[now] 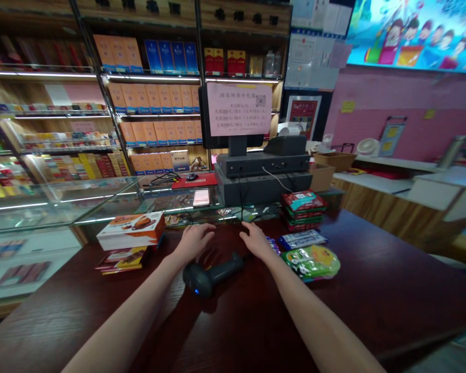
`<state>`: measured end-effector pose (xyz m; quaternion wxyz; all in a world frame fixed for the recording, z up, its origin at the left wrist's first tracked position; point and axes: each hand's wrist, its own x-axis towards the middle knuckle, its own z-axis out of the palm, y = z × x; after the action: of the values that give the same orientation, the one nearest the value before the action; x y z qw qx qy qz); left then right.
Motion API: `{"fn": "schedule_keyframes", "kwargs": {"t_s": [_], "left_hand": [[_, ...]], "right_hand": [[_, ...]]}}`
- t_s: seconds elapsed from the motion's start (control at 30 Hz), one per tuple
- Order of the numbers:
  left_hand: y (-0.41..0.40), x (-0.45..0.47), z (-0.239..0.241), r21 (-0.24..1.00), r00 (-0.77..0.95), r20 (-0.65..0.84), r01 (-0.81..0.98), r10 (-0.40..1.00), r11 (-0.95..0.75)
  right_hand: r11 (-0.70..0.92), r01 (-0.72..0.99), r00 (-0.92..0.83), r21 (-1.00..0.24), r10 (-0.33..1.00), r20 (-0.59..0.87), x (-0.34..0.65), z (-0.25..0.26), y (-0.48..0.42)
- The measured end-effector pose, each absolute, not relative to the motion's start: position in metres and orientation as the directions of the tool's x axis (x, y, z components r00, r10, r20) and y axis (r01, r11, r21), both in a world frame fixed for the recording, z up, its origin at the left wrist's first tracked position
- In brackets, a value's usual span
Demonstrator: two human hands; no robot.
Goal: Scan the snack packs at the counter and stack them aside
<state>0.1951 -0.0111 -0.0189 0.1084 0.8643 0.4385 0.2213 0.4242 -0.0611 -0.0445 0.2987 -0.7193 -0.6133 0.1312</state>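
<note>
My left hand (195, 240) hovers over the dark wooden counter, palm down, its fingers stretched out and nothing in them. Across from it, my right hand (256, 240) is likewise open, thumb and fingers apart. Between my forearms lies a black barcode scanner (212, 275) with a small blue light; neither hand touches it. Left of my left hand, a white and orange snack box (130, 231) rests on flat yellow and brown packets (124, 259). Beside my right wrist are a blue and white packet (303, 239) and a green packet with a yellow duck picture (312, 261), partly overlapped by my forearm.
A stack of red and green packets (302, 207) stands at the back right of the counter. Behind it sits a cash register (262, 178) with a pink sign (238, 110). A glass display case (101, 207) borders the left. Shelves of boxes (157, 98) line the wall.
</note>
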Motion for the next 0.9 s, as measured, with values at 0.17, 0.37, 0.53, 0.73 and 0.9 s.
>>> {"fn": "schedule_keyframes", "kwargs": {"t_s": [0.17,0.37,0.53,0.73,0.9], "left_hand": [[-0.007,0.218,-0.019,0.308,0.604,0.234,0.697,0.762,-0.648],[-0.008,0.245,-0.017,0.281,0.679,0.131,0.673,0.722,-0.684],[-0.008,0.256,-0.019,0.288,0.717,0.099,0.643,0.69,-0.709],[-0.009,0.254,-0.019,0.298,0.725,0.074,0.639,0.684,-0.709],[-0.007,0.246,-0.019,0.298,0.719,0.068,0.647,0.691,-0.702]], "right_hand": [[-0.111,0.813,0.247,-0.572,0.955,0.165,0.44,-0.055,-0.057],[-0.134,0.844,0.251,-0.52,0.955,0.161,0.453,-0.059,-0.055],[-0.201,0.884,0.292,-0.421,0.943,0.163,0.457,-0.065,-0.066],[-0.24,0.926,0.31,-0.291,0.923,0.226,0.443,-0.086,-0.077],[-0.237,0.94,0.304,-0.247,0.909,0.287,0.433,-0.093,-0.072]]}}
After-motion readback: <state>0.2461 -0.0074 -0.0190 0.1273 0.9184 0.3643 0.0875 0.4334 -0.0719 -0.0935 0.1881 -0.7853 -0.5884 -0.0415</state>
